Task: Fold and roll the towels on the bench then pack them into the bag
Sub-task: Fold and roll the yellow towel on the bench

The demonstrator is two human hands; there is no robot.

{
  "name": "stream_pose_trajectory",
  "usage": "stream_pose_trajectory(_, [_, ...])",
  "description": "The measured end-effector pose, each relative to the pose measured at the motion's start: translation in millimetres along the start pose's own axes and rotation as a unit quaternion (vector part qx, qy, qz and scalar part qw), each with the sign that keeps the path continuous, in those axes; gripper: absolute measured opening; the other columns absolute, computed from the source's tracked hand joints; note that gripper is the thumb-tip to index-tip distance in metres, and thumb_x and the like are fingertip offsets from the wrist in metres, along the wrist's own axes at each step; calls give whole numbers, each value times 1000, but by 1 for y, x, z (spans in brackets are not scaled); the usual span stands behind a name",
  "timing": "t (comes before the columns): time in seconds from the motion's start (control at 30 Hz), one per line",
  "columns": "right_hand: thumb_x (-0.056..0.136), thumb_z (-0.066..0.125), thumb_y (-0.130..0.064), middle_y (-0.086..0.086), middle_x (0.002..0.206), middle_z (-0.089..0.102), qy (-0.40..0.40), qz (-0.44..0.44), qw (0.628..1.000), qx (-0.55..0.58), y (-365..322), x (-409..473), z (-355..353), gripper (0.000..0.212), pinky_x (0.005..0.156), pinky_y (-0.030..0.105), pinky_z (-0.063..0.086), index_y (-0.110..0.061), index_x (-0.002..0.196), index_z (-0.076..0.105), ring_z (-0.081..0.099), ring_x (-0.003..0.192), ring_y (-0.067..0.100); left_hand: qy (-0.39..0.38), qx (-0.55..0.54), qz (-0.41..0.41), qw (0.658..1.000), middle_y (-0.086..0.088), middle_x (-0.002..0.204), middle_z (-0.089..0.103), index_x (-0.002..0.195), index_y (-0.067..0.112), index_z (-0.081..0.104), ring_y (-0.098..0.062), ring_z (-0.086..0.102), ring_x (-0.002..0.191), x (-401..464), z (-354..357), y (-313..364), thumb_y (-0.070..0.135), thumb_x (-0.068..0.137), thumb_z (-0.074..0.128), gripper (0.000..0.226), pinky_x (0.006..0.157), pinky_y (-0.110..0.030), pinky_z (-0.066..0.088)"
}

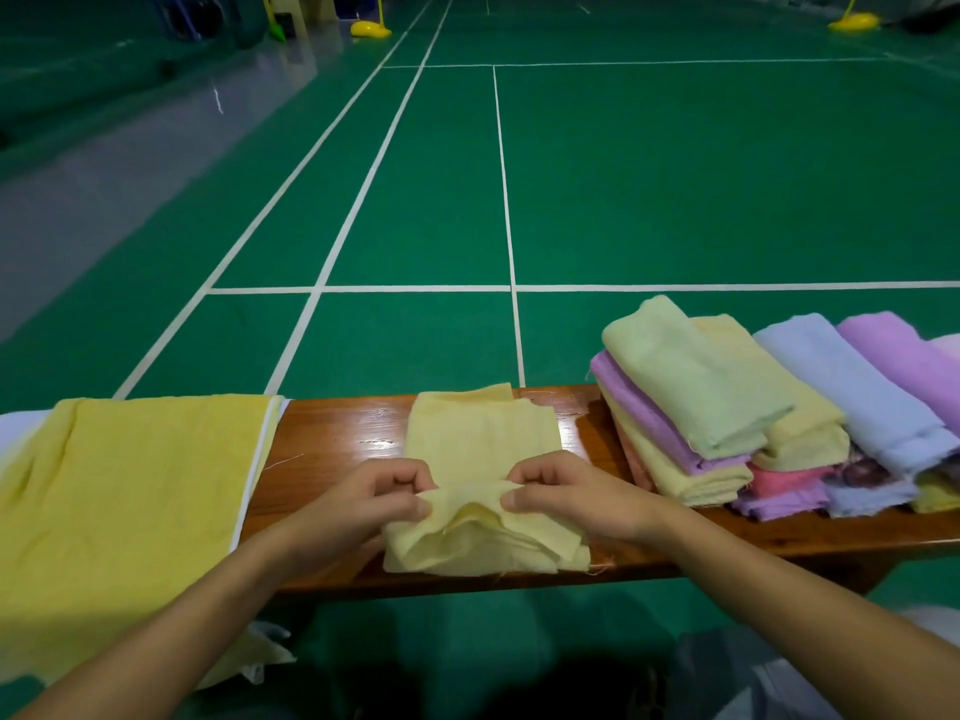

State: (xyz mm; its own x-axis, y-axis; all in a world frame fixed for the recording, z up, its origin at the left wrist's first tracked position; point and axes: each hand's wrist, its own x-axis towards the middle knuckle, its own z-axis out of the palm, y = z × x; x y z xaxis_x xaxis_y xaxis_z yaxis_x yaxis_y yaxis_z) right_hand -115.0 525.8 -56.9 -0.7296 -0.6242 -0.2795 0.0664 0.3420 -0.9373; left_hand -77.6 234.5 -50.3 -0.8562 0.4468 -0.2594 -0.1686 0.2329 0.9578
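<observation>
A pale yellow folded cloth towel (480,449) lies across the middle of the glossy brown wooden bench (332,433), its near end lifted and curled over. The left hand (363,504) and the right hand (566,498) each pinch that near edge between thumb and curled fingers — by the look of it, the roll is only just starting. This towel seems folded but not yet rolled. To the right, touching one another, sits a pile of folded towels in green, lilac, pale blue, pink and yellow (769,413); none of them looks rolled, so most of the work appears to be left. A large yellow sheet of fabric with a white edge (130,501) drapes over the bench's left end and hangs off the front — whether it is the bag I cannot tell. Beyond lies the green court floor with white lines (675,174). Nothing blocks the towel's path forward along the bench top.
</observation>
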Motion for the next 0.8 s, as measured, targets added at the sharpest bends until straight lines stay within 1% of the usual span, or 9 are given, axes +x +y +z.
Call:
stream_pose_trajectory(0.1, [97, 72, -27, 8, 116, 76, 30, 58, 990, 123, 1, 6, -5, 27, 97, 42, 54, -7, 115, 78, 69, 106, 28, 65, -112, -55, 990, -9, 72, 52, 96, 8, 67, -14, 44, 48, 5, 6, 5, 32, 80, 80, 31, 42, -17, 31])
stream_pose_trajectory(0.17, [99, 70, -21, 9, 127, 74, 31, 106, 973, 204, -2, 9, -9, 26, 109, 43, 53, -7, 119, 78, 69, 119, 27, 107, -208, -87, 968, -13, 78, 66, 108, -3, 67, -16, 61, 54, 10, 11, 10, 17, 90, 78, 29, 40, -19, 47])
stream_pose_trajectory(0.23, [95, 74, -27, 10, 135, 70, 37, 144, 950, 274, -6, 10, -11, 34, 102, 39, 57, -6, 122, 77, 70, 120, 25, 130, -282, -99, 945, -22, 111, 76, 123, -8, 67, -30, 76, 97, 14, 11, 13, 17, 90, 74, 42, 72, -34, 67])
stream_pose_trajectory(0.27, [93, 75, -34, 10, 138, 68, 40, 157, 941, 298, -8, 10, -13, 40, 99, 38, 58, -6, 122, 76, 70, 120, 25, 129, -299, -98, 940, -24, 123, 73, 129, -7, 66, -35, 72, 114, 15, 9, 14, 21, 90, 76, 49, 88, -41, 64])
stream_pose_trajectory(0.33, [92, 75, -43, 12, 140, 66, 25, 165, 931, 325, -8, 8, -18, 49, 106, 42, 55, -7, 126, 74, 68, 124, 28, 98, -309, -81, 943, -27, 133, 69, 136, -4, 61, -40, 67, 124, 13, 2, 17, 16, 89, 80, 55, 98, -45, 59])
stream_pose_trajectory(0.47, [92, 81, -15, 18, 146, 61, -41, 117, 932, 340, -1, 8, -30, 67, 119, 52, 42, -4, 150, 50, 61, 134, 34, 84, -153, -78, 982, -15, 129, 74, 138, 10, 60, -33, 71, 120, 11, -7, 18, -10, 80, 79, 64, 102, -50, 58])
stream_pose_trajectory(0.57, [75, 95, -11, 2, 150, 54, 7, 101, 977, 187, 2, 8, -32, 87, 109, 36, 52, -25, 149, 52, 57, 132, 16, 143, -80, -68, 984, -10, 119, 78, 132, 11, 66, -30, 75, 111, 16, -4, 16, 0, 90, 77, 45, 96, -52, 61])
stream_pose_trajectory(0.67, [76, 95, -23, -16, 140, 58, 48, 59, 997, 13, 0, 8, -22, 75, 103, 26, 52, -38, 141, 60, 54, 125, 0, 194, -64, -57, 977, -8, 112, 80, 125, 13, 71, -28, 77, 104, 20, -2, 16, 11, 99, 70, 27, 88, -52, 63])
stream_pose_trajectory(0.8, [95, 77, -30, -5, 116, 78, 196, 52, 974, 98, 5, 16, -16, 37, 98, 40, 60, -18, 129, 69, 75, 108, 13, 227, -34, -6, 973, -1, 109, 81, 122, 19, 73, -19, 78, 100, 27, 1, 24, 17, 102, 67, 21, 70, -29, 63])
